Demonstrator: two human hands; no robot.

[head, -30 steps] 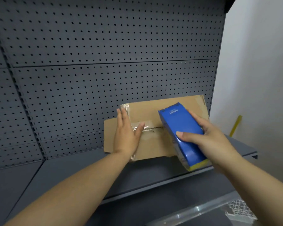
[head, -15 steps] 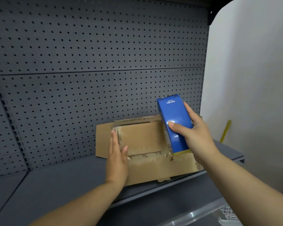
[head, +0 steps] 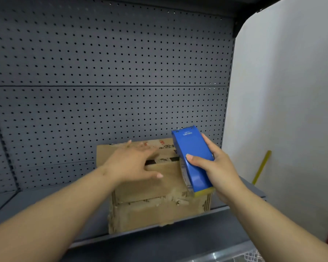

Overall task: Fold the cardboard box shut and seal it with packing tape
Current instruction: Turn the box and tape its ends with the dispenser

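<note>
A worn brown cardboard box (head: pixel 151 210) stands on the grey shelf (head: pixel 45 208), near its front edge. Its top flaps are folded down, and a dark gap shows between them. My left hand (head: pixel 134 163) lies flat on the top flaps with the fingers spread. My right hand (head: pixel 214 167) grips a blue tape dispenser (head: pixel 194 157) with a yellow lower edge. The dispenser leans against the box's top right corner. A clear tape roll shows at the dispenser's left side. I cannot see any tape on the top seam.
A grey pegboard wall (head: pixel 110 91) backs the shelf right behind the box. A white wall (head: pixel 284 110) stands to the right, with a yellow stick (head: pixel 261 167) leaning on it. A lower shelf edge (head: pixel 159 250) runs below.
The box has been turned, so its flapped side now faces up. My left hand went from the box's left side to its top. The dispenser stayed at the box's right.
</note>
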